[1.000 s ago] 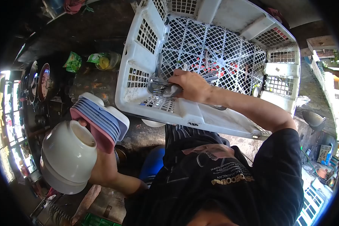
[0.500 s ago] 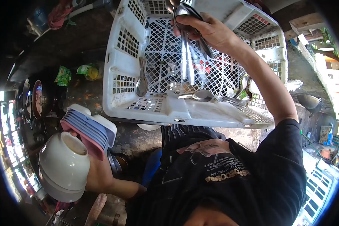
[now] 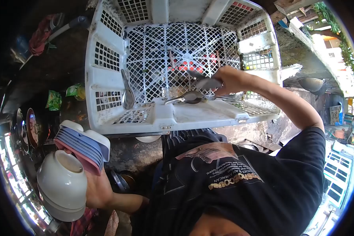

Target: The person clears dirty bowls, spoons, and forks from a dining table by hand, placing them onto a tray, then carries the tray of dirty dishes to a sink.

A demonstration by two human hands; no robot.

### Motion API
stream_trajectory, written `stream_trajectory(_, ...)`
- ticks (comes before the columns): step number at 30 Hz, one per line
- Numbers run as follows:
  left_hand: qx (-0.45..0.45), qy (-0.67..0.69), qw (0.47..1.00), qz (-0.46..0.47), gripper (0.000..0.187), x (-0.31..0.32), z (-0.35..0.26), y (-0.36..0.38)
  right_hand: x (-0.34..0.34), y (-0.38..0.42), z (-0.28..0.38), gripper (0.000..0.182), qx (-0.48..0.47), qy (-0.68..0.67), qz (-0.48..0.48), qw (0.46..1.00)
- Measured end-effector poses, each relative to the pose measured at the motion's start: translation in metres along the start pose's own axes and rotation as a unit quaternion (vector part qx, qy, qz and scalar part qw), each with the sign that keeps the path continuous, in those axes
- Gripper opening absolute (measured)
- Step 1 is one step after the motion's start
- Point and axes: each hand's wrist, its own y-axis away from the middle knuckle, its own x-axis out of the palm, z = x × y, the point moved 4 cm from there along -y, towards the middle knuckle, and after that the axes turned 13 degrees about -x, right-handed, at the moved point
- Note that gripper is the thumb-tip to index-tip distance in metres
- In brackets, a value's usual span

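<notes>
My left hand [image 3: 96, 189] is closed around a stack of white bowls [image 3: 61, 175], held tilted at the lower left. The same hand also grips a stack of blue, pink and white plastic dishes [image 3: 82, 143]. Inside a large white plastic crate [image 3: 161, 128], my right hand [image 3: 228, 80] is closed on metal spoons [image 3: 207, 84]; how many is hidden by the fingers. Just below it, a loose spoon [image 3: 190, 97] lies on the crate's near wall. Another spoon [image 3: 128, 96] leans in the crate's left corner.
Green packets [image 3: 54, 100] and dark round pans [image 3: 32, 128] are to the left. A wok [image 3: 311, 83] sits at the right, near a concrete ledge [image 3: 299, 43]. The rim of a white dish [image 3: 148, 139] shows under the crate's front edge.
My right hand has moved down with the spoons, from the crate's far side to its near right part. My left hand still holds the bowls and dishes. The view has shifted slightly.
</notes>
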Motion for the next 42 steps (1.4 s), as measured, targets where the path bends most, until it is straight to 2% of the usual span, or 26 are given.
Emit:
stream_trajectory(1, -0.004, 0.001, 1.0, 0.008, 0.059, -0.001, 0.0, 0.001, 0.006, 0.003, 0.005, 0.022, 0.014, 0.068, 0.016, 0.997)
stream_trajectory(3, -0.01, 0.004, 1.0, 0.023, 0.059, -0.006, -0.001, 0.004, 0.019, 0.005, 0.001, 0.022, -0.017, 0.081, -0.009, 0.997)
stream_trajectory(6, -0.036, -0.022, 0.996, 0.084, 0.058, -0.004, 0.001, 0.004, 0.021, 0.005, 0.001, 0.028, 0.036, 0.132, 0.034, 0.99)
stream_trajectory(8, -0.037, 0.01, 0.996, 0.075, 0.058, -0.002, 0.003, 0.006, 0.025, 0.001, -0.012, 0.029, 0.032, 0.136, 0.043, 0.989)
stream_trajectory(15, -0.033, 0.005, 0.997, 0.067, 0.058, -0.001, 0.003, 0.012, 0.02, 0.003, -0.004, 0.029, 0.026, -0.136, 0.088, 0.986)
stream_trajectory(19, -0.024, 0.009, 0.994, 0.104, 0.058, 0.004, 0.007, 0.01, -0.029, 0.015, 0.007, 0.036, 0.049, -0.142, -0.006, 0.989)
stream_trajectory(21, -0.019, -0.003, 0.993, 0.112, 0.058, 0.004, 0.008, 0.011, -0.044, 0.019, 0.003, 0.051, -0.001, -0.125, -0.132, 0.983)
stream_trajectory(22, -0.018, 0.001, 0.995, 0.094, 0.058, 0.003, 0.007, 0.011, -0.053, 0.026, 0.01, 0.042, 0.039, -0.056, -0.132, 0.989)
stream_trajectory(25, -0.011, 0.009, 0.999, 0.051, 0.059, 0.004, 0.006, 0.012, -0.046, 0.036, 0.005, 0.036, 0.033, -0.053, -0.125, 0.99)
stream_trajectory(26, -0.007, 0.011, 0.999, 0.043, 0.059, 0.004, 0.006, 0.012, -0.035, 0.038, -0.005, 0.034, 0.072, -0.118, -0.106, 0.985)
stream_trajectory(27, -0.003, 0.013, 0.999, 0.036, 0.059, 0.004, 0.006, 0.012, -0.031, 0.04, 0.001, 0.029, 0.089, -0.091, -0.066, 0.99)
stream_trajectory(30, 0.014, -0.002, 0.999, -0.037, 0.059, 0.002, 0.006, 0.012, -0.004, 0.033, 0.004, 0.021, 0.08, 0.029, -0.033, 0.996)
stream_trajectory(32, 0.007, -0.001, 1.0, -0.022, 0.059, 0.003, 0.005, 0.012, 0.009, 0.031, -0.001, 0.021, 0.11, 0.099, 0.013, 0.989)
stream_trajectory(35, -0.005, 0.006, 1.0, 0.005, 0.059, 0.004, 0.004, 0.01, 0.025, 0.031, -0.009, 0.021, 0.08, 0.194, 0.026, 0.977)
stream_trajectory(36, -0.007, 0.011, 1.0, 0.013, 0.059, 0.004, 0.004, 0.01, 0.025, 0.031, -0.005, 0.019, 0.102, 0.216, 0.045, 0.97)
stream_trajectory(39, -0.012, 0.024, 0.999, 0.027, 0.06, 0.006, 0.005, 0.009, 0.027, 0.03, -0.007, 0.015, 0.131, 0.209, 0.088, 0.965)
stream_trajectory(42, -0.013, 0.036, 0.999, 0.03, 0.06, 0.008, 0.008, 0.008, 0.007, 0.032, 0.01, 0.012, 0.096, 0.269, 0.047, 0.957)
